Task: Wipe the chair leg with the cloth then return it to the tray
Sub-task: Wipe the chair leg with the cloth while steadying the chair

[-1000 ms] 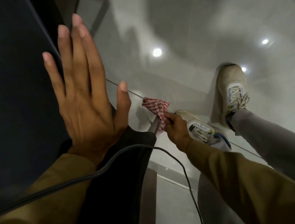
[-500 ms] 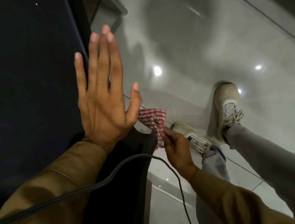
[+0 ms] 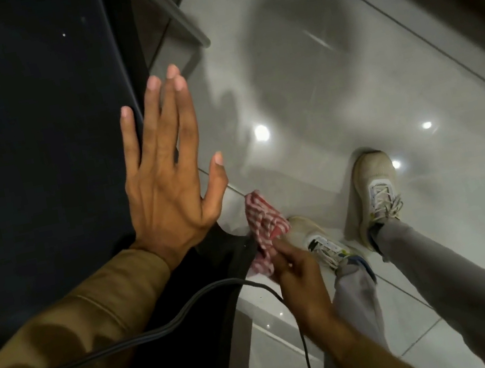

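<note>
Below the dark seat's (image 3: pixel 32 139) right edge, the right hand (image 3: pixel 296 275) has its fingers pinched together on a red-and-white checked cloth (image 3: pixel 264 232), held close against the dark corner of the chair; the chair leg itself is hidden behind cloth and seat, so contact cannot be confirmed. The left hand (image 3: pixel 165 178) is spread flat with fingers apart, holding nothing, its palm over the seat and its fingertips reaching past the seat's edge. A black cable (image 3: pixel 151 334) crosses the tan left sleeve (image 3: pixel 77 339) and drops beside the right wrist. No legible writing or brand appears; the markings on the two pale shoes (image 3: pixel 375 192) are too small to read. The glossy tiled floor (image 3: pixel 331 87) lies open to the right of the seat. A grey bar (image 3: pixel 176 17) slants near the upper seat edge.
</note>
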